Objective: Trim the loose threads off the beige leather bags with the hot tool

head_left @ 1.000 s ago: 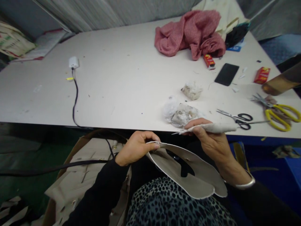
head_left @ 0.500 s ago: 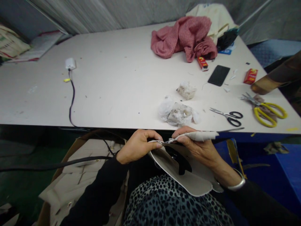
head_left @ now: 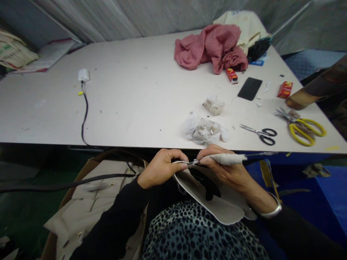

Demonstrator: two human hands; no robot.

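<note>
In front of my body, my left hand (head_left: 165, 167) pinches the upper edge of a beige leather-like piece (head_left: 229, 212) between thumb and fingers. The piece hangs down over my lap, showing a dark opening in its middle. My right hand (head_left: 230, 169) is closed around a slim tool with a white wrapped handle (head_left: 227, 159). Its tip, close to my left fingertips, meets the edge of the piece; the exact kind of tool cannot be made out. A thin grey length sticks out past the handle's far end, on the right.
On the white table (head_left: 130, 97) lie black-handled scissors (head_left: 264, 135), yellow-handled scissors (head_left: 303, 128), two waxy lumps in plastic, a black phone (head_left: 249, 89), red boxes and a pink cloth (head_left: 208, 47). A carton of beige pieces (head_left: 94, 195) stands at left, a blue bin (head_left: 320, 195) at right.
The wrapped handle has turned slightly, and its far end now sits a little lower and further left. The view has shifted slightly. Both hands keep their hold.
</note>
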